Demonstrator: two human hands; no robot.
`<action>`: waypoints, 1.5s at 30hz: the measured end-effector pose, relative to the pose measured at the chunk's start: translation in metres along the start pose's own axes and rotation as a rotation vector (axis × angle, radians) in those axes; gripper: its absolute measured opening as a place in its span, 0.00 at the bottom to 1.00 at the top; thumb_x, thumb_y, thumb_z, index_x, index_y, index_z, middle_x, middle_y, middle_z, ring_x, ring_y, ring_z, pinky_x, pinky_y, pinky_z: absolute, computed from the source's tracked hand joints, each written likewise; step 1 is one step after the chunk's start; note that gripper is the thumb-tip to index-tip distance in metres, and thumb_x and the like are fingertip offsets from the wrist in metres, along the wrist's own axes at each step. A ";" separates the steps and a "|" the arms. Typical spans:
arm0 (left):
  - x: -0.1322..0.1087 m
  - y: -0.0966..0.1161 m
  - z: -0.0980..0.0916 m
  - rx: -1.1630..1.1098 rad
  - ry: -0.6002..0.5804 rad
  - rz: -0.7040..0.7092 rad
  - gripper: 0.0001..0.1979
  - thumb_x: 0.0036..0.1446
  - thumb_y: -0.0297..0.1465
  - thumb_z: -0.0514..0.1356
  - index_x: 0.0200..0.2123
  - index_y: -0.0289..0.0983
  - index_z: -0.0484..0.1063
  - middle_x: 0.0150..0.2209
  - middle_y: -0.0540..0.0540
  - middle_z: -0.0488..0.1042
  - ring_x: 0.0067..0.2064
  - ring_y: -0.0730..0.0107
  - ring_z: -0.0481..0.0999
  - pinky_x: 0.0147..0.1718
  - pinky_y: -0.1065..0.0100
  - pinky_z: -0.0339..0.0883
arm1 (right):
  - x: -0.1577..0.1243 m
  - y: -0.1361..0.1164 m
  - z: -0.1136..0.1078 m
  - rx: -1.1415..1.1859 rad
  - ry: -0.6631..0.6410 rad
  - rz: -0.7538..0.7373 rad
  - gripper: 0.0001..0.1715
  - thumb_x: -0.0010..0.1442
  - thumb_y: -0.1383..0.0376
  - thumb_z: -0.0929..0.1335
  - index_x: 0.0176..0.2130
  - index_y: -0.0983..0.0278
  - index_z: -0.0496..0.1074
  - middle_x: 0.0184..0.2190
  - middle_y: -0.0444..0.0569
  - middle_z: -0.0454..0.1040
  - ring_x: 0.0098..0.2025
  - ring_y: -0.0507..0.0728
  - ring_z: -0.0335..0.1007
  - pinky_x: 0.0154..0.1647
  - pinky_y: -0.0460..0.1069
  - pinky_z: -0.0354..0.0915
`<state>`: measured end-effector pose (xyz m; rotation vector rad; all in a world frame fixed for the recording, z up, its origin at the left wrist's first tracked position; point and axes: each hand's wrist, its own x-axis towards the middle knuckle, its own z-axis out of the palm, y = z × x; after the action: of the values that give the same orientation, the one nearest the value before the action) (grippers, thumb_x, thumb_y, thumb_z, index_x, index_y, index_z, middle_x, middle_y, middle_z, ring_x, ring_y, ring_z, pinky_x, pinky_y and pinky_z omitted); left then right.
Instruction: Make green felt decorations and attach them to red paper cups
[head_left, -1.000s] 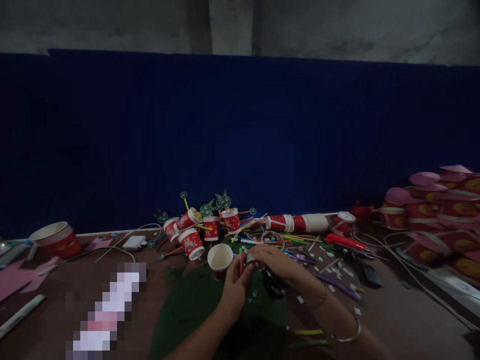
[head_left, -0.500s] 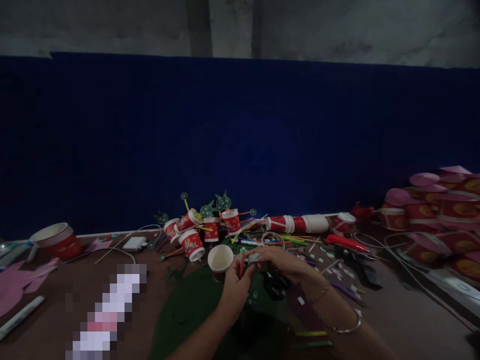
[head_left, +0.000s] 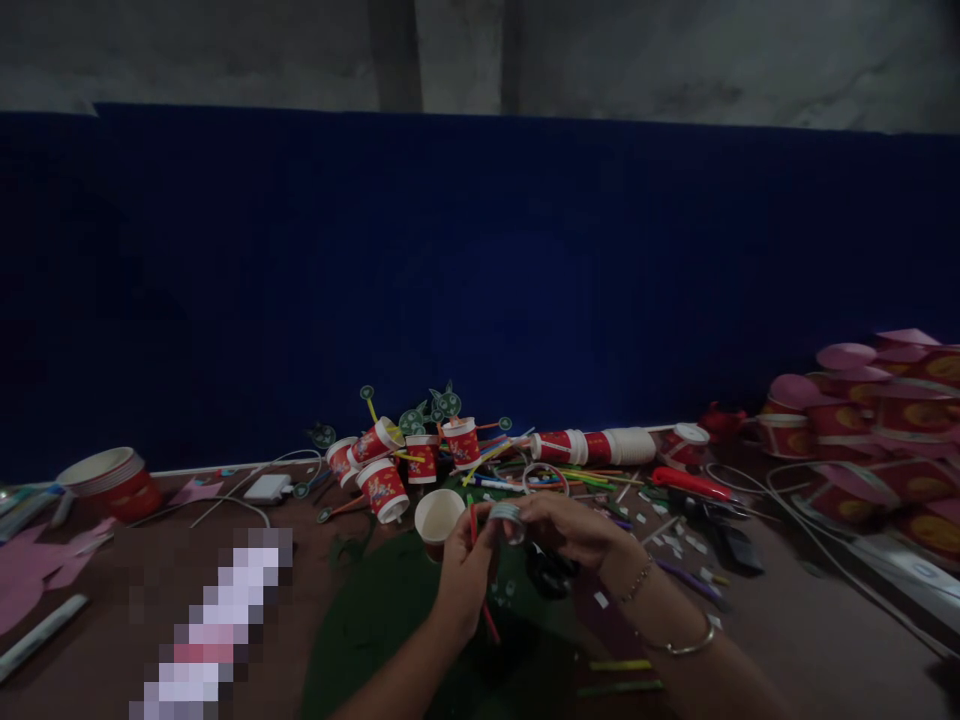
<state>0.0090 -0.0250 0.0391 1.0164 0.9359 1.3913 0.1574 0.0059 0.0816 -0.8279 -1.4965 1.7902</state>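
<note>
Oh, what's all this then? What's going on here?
A person is working with both bare hands over a dark green sheet. The left hand grips a thin red stick, while the right hand holds what looks like a small roll of tape close beside it. An open paper cup stands just by the left hand. Beyond it sit red patterned paper cups, some tipped over, with coloured sticks attached to some.

Left hand [head_left: 463,570] hides the red straw's [head_left: 490,622] middle. Right hand [head_left: 574,530] partly covers the tape roll [head_left: 510,516]. Pixelation obscures a pale item [head_left: 210,622]. Right edge crops the cup pile [head_left: 836,420].
</note>
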 end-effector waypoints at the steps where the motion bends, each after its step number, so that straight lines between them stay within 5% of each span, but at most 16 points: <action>1: 0.000 0.002 0.000 0.012 -0.007 0.007 0.12 0.48 0.38 0.63 0.33 0.37 0.73 0.26 0.50 0.73 0.27 0.74 0.70 0.28 0.75 0.63 | 0.000 0.000 0.000 -0.013 0.014 0.002 0.10 0.48 0.67 0.63 0.23 0.64 0.74 0.25 0.47 0.72 0.31 0.55 0.66 0.38 0.49 0.61; 5: 0.001 0.003 -0.001 0.074 -0.032 0.065 0.11 0.46 0.35 0.65 0.35 0.37 0.75 0.35 0.47 0.77 0.39 0.65 0.73 0.40 0.71 0.64 | -0.001 -0.001 -0.001 -0.125 0.027 -0.044 0.11 0.49 0.67 0.63 0.25 0.64 0.75 0.27 0.45 0.73 0.32 0.55 0.65 0.38 0.48 0.60; 20: 0.002 -0.003 -0.005 0.022 0.022 0.079 0.13 0.49 0.37 0.62 0.37 0.36 0.73 0.28 0.49 0.75 0.30 0.72 0.72 0.32 0.73 0.64 | 0.003 0.007 0.000 0.146 -0.071 -0.068 0.08 0.49 0.69 0.65 0.28 0.66 0.75 0.28 0.46 0.72 0.33 0.52 0.64 0.39 0.48 0.58; 32: 0.002 0.002 -0.005 0.225 -0.086 0.227 0.09 0.48 0.33 0.61 0.33 0.35 0.76 0.33 0.45 0.77 0.38 0.61 0.74 0.41 0.65 0.65 | -0.002 -0.003 0.006 -0.157 0.034 -0.030 0.19 0.51 0.68 0.62 0.40 0.63 0.77 0.35 0.46 0.75 0.33 0.54 0.64 0.39 0.50 0.59; 45: 0.000 -0.003 -0.006 0.131 -0.011 0.189 0.12 0.53 0.36 0.59 0.39 0.37 0.72 0.31 0.48 0.74 0.35 0.69 0.72 0.36 0.71 0.65 | -0.002 -0.003 0.002 -0.096 -0.074 -0.138 0.12 0.50 0.69 0.62 0.27 0.66 0.75 0.31 0.47 0.72 0.35 0.55 0.64 0.42 0.49 0.57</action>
<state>0.0038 -0.0250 0.0344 1.2362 0.9526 1.4933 0.1571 0.0032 0.0850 -0.6936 -1.6567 1.6748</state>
